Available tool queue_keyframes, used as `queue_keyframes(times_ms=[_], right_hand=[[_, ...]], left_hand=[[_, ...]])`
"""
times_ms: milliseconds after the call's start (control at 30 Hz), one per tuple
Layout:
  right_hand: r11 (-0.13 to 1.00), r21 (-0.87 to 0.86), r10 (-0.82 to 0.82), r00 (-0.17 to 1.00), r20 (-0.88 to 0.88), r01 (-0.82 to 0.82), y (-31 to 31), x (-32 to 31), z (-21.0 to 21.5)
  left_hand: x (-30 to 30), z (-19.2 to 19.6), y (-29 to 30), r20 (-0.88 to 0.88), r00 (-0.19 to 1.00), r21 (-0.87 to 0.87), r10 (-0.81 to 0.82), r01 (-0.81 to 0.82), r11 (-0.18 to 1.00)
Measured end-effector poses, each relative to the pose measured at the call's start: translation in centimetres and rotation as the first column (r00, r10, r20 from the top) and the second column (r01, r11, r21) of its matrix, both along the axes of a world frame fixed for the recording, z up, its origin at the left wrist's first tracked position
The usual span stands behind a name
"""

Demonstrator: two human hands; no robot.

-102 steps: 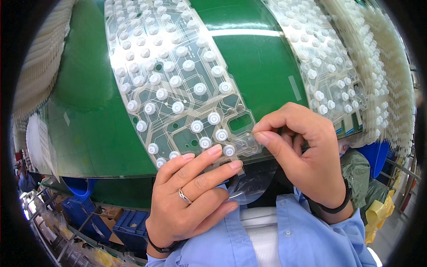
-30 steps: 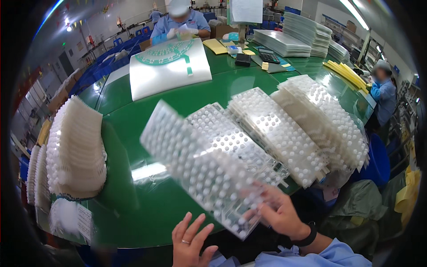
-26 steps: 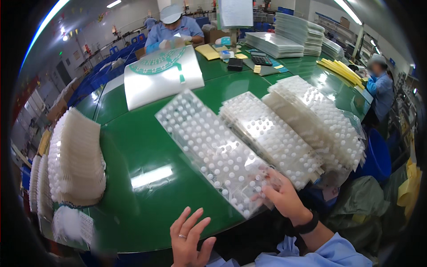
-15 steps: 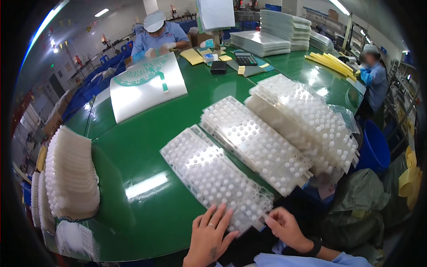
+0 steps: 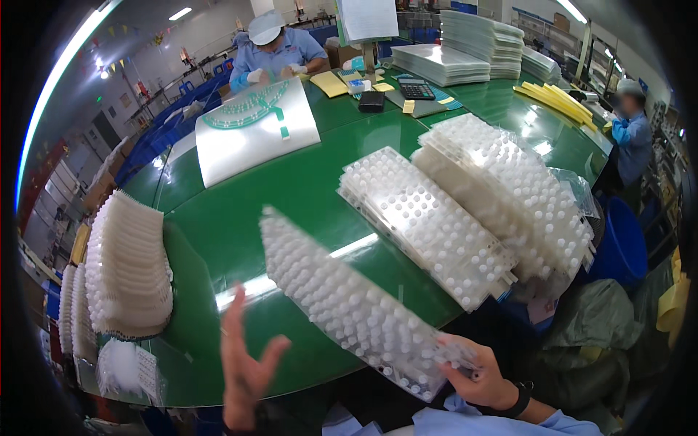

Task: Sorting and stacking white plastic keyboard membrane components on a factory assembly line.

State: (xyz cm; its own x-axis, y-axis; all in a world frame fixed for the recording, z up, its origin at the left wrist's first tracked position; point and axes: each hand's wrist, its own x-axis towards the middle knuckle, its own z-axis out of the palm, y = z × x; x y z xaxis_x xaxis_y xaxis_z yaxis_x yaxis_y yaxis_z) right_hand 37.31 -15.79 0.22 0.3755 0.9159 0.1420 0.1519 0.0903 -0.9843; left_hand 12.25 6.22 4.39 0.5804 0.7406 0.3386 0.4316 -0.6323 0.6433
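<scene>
My right hand (image 5: 476, 374) grips the near end of a translucent white rubber keypad sheet (image 5: 342, 298) studded with round button domes; the sheet is lifted and tilted over the green table (image 5: 305, 189). My left hand (image 5: 243, 367) hovers to the sheet's left with its fingers spread, holding nothing and blurred. Beyond the held sheet lies a stack of similar keypad sheets (image 5: 425, 225), and further right a taller overlapping stack (image 5: 509, 182).
Another pile of white keypad sheets (image 5: 127, 272) sits at the table's left edge. A white sheet with a green printed circuit (image 5: 254, 131) lies further back, with a calculator (image 5: 416, 89) and stacked sheets (image 5: 472, 47) beyond. One person works at the far side, another at the right.
The keypad sheet has been lifted off the table by its near end and tilted. My left hand has come off it and swung out to the left.
</scene>
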Motion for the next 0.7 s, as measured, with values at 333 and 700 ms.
queue_keyframes(times_ms=[333,700], right_hand=[[0.944,0.075,-0.302,0.932,-0.198,0.322,-2.2,4.1,2.6],[0.864,-0.135,-0.503,0.819,-0.277,0.485,0.0,8.1,0.0]], left_hand=[[8.3,4.2,10.7,0.446,0.891,-0.392,-0.083,0.277,0.877],[25.5,0.3,21.6,-0.163,0.945,-0.092,-0.284,0.272,0.958]])
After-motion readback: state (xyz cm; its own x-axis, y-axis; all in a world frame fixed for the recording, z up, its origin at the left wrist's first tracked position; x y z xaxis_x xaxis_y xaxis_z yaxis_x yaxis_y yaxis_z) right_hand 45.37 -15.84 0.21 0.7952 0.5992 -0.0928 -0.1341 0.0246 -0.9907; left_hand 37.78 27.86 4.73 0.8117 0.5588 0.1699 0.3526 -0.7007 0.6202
